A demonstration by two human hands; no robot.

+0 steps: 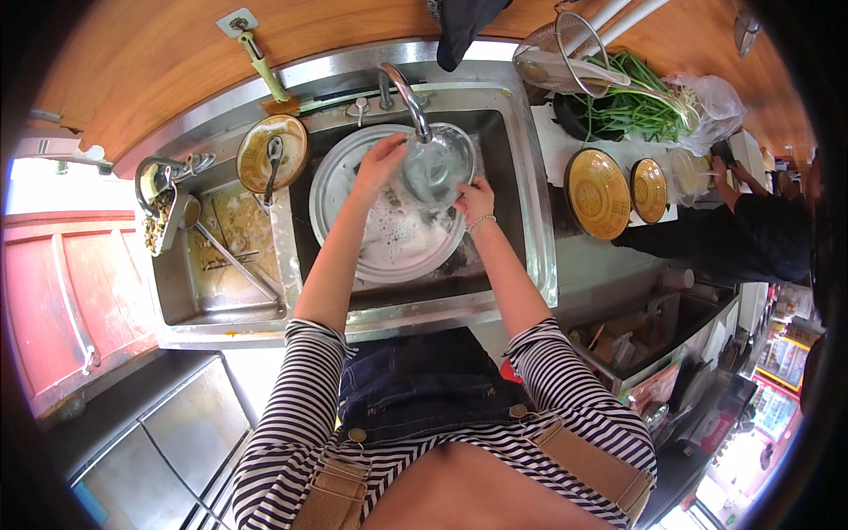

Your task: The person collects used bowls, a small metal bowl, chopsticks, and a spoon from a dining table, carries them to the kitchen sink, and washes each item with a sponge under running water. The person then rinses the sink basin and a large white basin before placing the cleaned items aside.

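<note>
Here, going from left to right:

Left basin: a metal basin [221, 265] with dirty water, a ladle [231, 256] lying slanted in it, and a small strainer of food scraps [159, 216] at its far left edge.

Yellow bowl: a yellow bowl [272, 152] sits on the rim behind the left basin, with a spoon in it.

Big pan: a wide round metal pan [389, 225] full of soap foam lies flat in the right basin, under both hands.

Left hand: the left hand [380, 163] is on the left rim of the steel bowl [439, 163]. Its grip is closed on that rim, fingers on the far side.

Steel bowl: it is held up under the tap [408, 97], between the two hands, tilted with its open side toward the person. Water runs onto it.

Right hand: the right hand [475, 199] is at the lower right rim of the steel bowl. Its grip is closed on the rim too.

Which way: the steel bowl lies just right of the left hand and just up and left of the right hand. Both hands touch it, so neither is nearer.

Counter: right of the sink, the counter [565, 141] carries two yellow plates [598, 193], green onions [640, 106] and a wire strainer [565, 53].

Other person: a dark sleeve [707, 238] and hand at the far right edge, well apart from the sink.
</note>
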